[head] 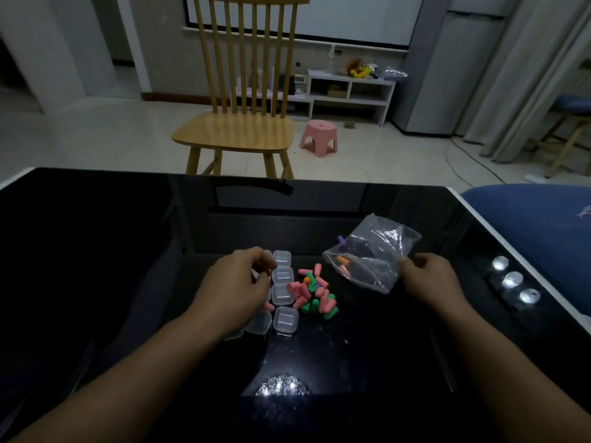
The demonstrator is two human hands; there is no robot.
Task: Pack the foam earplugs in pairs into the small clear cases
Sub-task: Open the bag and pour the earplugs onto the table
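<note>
Two hands are seen in the head view, both over a black table (128,251). The left hand (236,282) is held above a cluster of clear cases (283,276), fingers curled in toward the thumb; whether a case is pinched cannot be told, the fingertips are blurred and overlap the cases. Four cases are seen in a column just right of that hand, lids shut as far as can be told; more cases are partly hidden under the hand, and one (260,324) lies beside the nearest case of the column. A pile of earplugs (315,295) is heaped just right of the cases, mostly pink and green, one orange, touching the column's edge. One pink plug (268,306) lies apart, under the left hand's edge. A clear bag (371,254) is pinched at its right edge by the right hand (428,279), fingers closed on the plastic. A few plugs are left inside the bag, orange and pink; a purple one sits at its far-left corner. Behind the table a wooden chair (243,123) and a pink stool (319,137) are seen on the floor. Lamp reflections are seen on the table surface.
</note>
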